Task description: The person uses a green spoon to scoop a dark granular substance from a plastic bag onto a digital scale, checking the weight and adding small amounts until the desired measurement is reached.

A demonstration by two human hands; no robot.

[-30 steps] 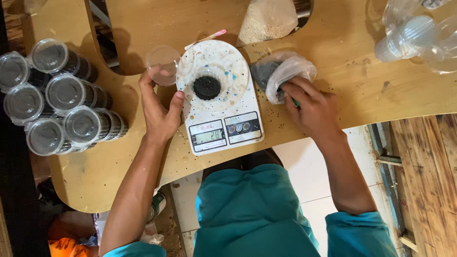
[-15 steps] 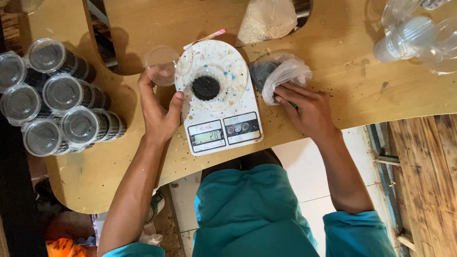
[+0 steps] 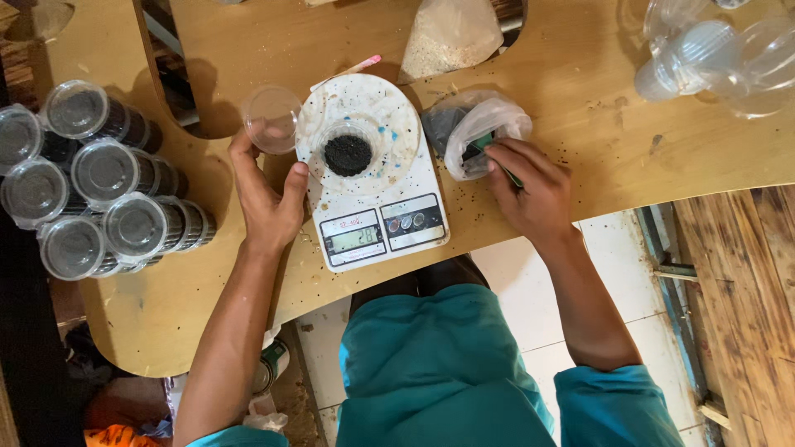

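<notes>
1. Head view shows our left hand resting against the left side of the white kitchen scale, fingers open and loosely curled, thumb near the scale's edge and fingertips at a clear plastic lid lying on the wooden desk. A nudge here could shift the scale and upset the reading.

2. A small clear cup of dark granules sits in the middle of the round weighing plate. It looks light and unlidded, so we judge that a knock on the scale might tip it and scatter the grains.

3. Our right hand is closed on a green scoop whose end reaches into the mouth of a clear plastic bag of dark material, just right of the scale. The bag is soft and slumped; dragging the scoop out could pull it over or spill it toward the desk's near edge.

4. Loose dark specks already lie on the desk around the bag, so further spilling seems likely.

5. Filled, lidded cups are stacked at the desk's left edge. We think a sweeping left elbow could roll them off.

6. A pink-tipped stick lies behind the scale, and a bag of pale grain sits at the far edge.
</notes>
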